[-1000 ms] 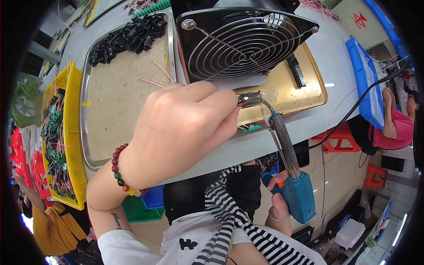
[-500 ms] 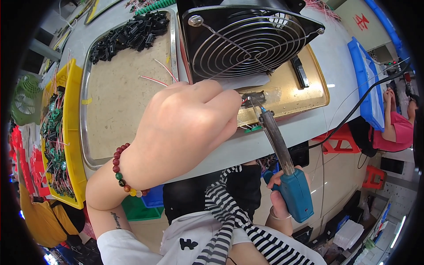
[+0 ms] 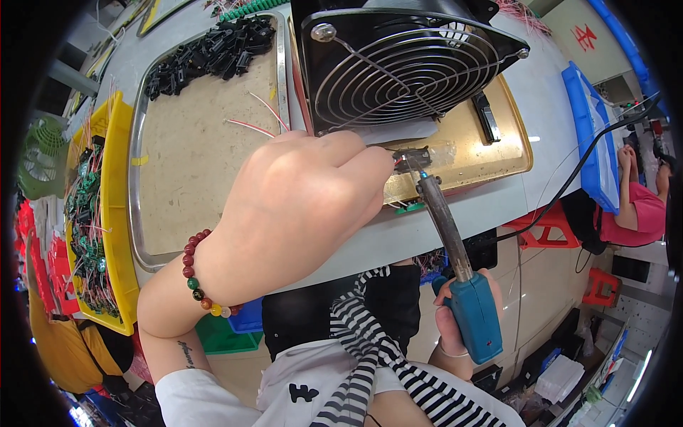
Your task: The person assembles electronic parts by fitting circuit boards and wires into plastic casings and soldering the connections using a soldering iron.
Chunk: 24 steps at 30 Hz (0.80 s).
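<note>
My left hand (image 3: 306,188) is closed in a pinch, its fingertips hidden behind the knuckles. Thin red and white wires (image 3: 250,127) stick out past its far side, and a short red end shows by a small black plastic part (image 3: 421,154). That part lies on the gold tray (image 3: 514,151). Low on the right, my right hand (image 3: 449,329) is wrapped round the teal handle of a soldering gun (image 3: 478,320). The gun's metal barrel slants up and left, its tip at the black part; whether they touch I cannot tell.
A black fan with a wire guard (image 3: 409,89) stands just behind the work. To the left, a metal-rimmed tray (image 3: 139,206) holds piled black parts (image 3: 213,57). A yellow bin (image 3: 119,213) contains circuit boards and wires. A blue tray (image 3: 594,142) and a co-worker's pink sleeve (image 3: 637,217) are at right.
The soldering gun's handle has shifted slightly left, its tip staying by the black part. My left hand keeps nearly the same place and pinch.
</note>
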Motion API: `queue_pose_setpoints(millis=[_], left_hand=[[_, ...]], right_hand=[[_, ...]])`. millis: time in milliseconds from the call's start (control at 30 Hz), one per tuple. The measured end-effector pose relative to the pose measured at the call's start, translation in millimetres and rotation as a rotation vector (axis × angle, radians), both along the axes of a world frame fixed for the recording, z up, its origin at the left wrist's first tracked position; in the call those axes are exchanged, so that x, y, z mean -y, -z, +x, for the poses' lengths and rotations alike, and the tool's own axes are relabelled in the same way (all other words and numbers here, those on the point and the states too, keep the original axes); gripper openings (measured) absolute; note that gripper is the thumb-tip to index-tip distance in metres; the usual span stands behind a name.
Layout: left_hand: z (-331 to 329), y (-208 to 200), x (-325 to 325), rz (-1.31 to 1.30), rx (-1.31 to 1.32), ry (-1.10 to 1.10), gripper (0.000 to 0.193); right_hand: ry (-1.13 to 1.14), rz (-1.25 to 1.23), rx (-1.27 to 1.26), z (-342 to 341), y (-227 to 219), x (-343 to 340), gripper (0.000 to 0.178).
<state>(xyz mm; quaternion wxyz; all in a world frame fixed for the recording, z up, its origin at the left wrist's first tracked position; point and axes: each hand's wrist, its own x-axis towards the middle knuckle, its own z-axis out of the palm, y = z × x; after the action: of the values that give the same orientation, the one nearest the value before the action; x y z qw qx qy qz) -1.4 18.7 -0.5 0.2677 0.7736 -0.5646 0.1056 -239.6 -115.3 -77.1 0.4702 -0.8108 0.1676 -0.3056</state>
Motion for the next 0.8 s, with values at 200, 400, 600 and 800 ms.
queue_pose_setpoints(millis=[200,400,600,800], left_hand=[[-0.2,2.5,-0.8,0.023,0.003,-0.006,0.013],[1.0,1.4,0.6,0.007,0.007,0.001,0.013],[0.5,2.6,-0.4,0.015,0.004,-0.004,0.012],[1.2,2.7,-1.2,0.015,0.001,-0.002,0.012]], right_hand=[[0.039,-0.138,-0.08,7.0,-6.4,-6.9,0.035],[0.04,-0.268,-0.018,7.8,-9.0,-1.7,0.034],[0.031,-0.303,-0.006,6.8,-3.3,0.0,0.035],[-0.024,-0.18,-0.047,-0.9,-1.9,6.0,0.038]])
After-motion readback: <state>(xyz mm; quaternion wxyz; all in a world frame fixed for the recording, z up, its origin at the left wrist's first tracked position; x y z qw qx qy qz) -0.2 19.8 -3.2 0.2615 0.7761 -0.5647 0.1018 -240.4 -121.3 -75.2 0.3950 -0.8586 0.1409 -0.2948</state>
